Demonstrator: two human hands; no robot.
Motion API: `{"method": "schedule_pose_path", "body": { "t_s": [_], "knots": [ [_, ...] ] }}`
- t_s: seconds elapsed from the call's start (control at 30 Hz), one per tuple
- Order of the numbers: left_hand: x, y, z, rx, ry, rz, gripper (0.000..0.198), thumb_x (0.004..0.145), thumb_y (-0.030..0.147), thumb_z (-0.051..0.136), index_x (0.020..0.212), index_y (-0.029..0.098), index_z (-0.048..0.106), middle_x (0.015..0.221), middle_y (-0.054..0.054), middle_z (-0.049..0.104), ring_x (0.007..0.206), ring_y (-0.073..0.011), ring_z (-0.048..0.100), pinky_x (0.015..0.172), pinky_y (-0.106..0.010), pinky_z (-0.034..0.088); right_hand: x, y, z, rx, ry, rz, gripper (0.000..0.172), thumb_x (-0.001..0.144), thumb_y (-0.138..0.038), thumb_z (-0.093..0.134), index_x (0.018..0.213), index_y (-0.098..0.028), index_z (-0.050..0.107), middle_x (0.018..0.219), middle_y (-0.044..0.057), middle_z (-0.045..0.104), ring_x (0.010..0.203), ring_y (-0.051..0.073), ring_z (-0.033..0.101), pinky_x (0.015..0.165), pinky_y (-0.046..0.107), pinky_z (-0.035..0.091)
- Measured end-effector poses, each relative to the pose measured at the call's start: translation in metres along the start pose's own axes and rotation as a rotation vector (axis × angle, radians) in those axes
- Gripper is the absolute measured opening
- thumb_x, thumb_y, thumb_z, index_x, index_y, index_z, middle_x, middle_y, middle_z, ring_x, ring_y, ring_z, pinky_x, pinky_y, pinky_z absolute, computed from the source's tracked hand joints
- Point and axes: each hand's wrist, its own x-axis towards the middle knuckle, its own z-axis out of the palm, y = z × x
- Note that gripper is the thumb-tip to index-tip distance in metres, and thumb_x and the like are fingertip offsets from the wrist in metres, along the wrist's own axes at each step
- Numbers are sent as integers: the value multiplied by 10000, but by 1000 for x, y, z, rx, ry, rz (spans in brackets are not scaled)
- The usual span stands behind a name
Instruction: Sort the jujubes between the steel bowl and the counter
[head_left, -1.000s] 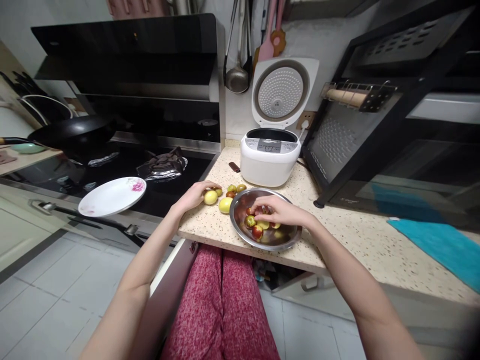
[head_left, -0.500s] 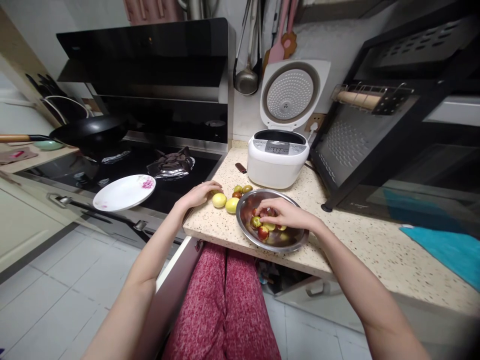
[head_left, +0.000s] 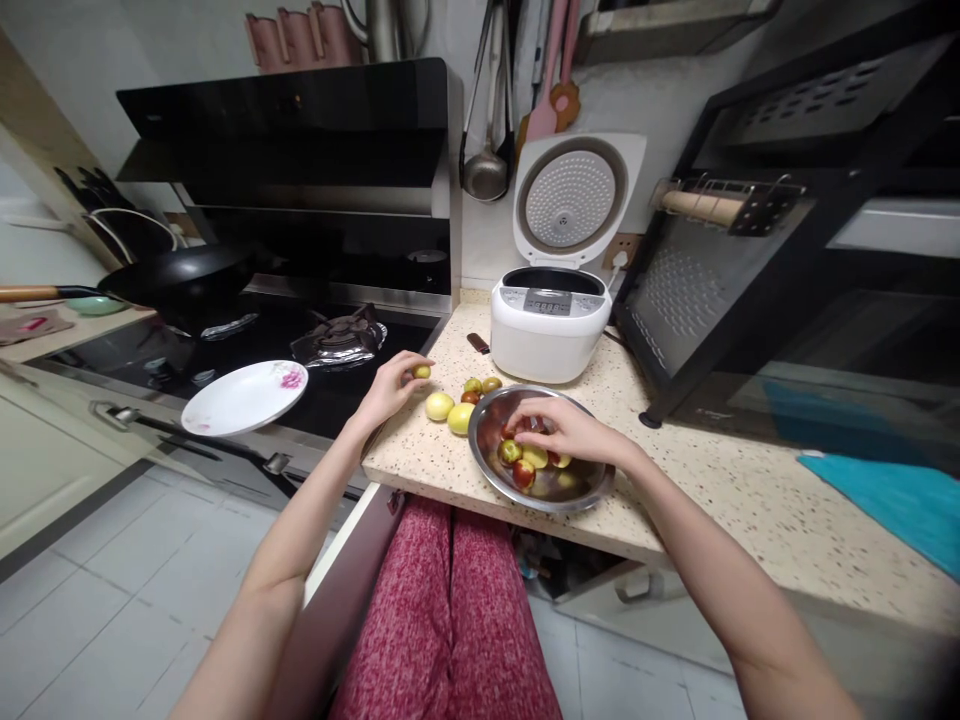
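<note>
My left hand (head_left: 395,386), fingers closed, holds a small yellow-green jujube (head_left: 422,372) just above the counter's left edge. Beside it on the counter lie two larger pale yellow fruits (head_left: 439,406), whose kind I cannot make out. Several green and brown jujubes (head_left: 472,385) rest behind them, against a steel bowl (head_left: 592,497). Inside the bowl are more red and green jujubes (head_left: 523,474). My right hand (head_left: 559,428) reaches into it with curled fingers over the jujubes, gripping at least one; its fingertips are partly hidden.
A white rice cooker (head_left: 551,340) with its lid raised stands behind the bowl. At left, a flowered plate (head_left: 240,405) overhangs the stove's front edge, near a black wok (head_left: 180,275). A drawer (head_left: 349,545) is pulled out below the counter. A blue cloth (head_left: 885,500) lies at right.
My left hand has lifted a jujube from the counter beside the yellow fruits and moved slightly away. My right hand stays in the bowl, almost unmoved. The view has tilted up a little.
</note>
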Motion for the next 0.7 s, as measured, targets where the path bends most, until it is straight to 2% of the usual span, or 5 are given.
{"method": "schedule_pose_path", "body": {
  "t_s": [0.1,0.3,0.43,0.6,0.7],
  "knots": [
    [-2,35,8,-60,143,169,241,992,239,638,1220,208,709,1234,-95,689,1147,-211,677,944,-338,602,0,-3,0,34,107,14,206,990,-365,664,1064,-187,736,1089,90,767,947,230,703,865,375,542],
    [-20,87,41,52,132,612,358,1021,113,585,1338,261,664,1287,-76,733,1190,-186,715,1005,-375,631,-1,-9,2,160,226,-7,300,951,-442,726,1145,-214,732,1146,82,768,1028,237,709,973,425,539],
    [-34,93,60,87,86,784,423,1041,157,591,1449,267,590,1340,-76,736,1294,-208,681,1013,-400,638,0,-9,8,215,186,-72,424,852,-488,825,1160,-213,729,1141,76,761,1011,237,708,946,409,553],
    [-40,94,67,156,109,781,465,1038,195,613,1489,294,557,1328,-42,749,1294,-206,675,1021,-398,626,0,-9,14,224,156,-103,427,810,-473,864,1113,-201,736,1043,54,756,939,220,703,899,382,568],
    [-39,91,68,141,141,786,496,1013,211,664,1490,288,555,1307,-43,759,1268,-204,687,1004,-384,628,-2,-12,6,215,124,-81,416,814,-460,861,1112,-194,745,1028,54,755,919,210,696,877,367,568]
  ]
}}
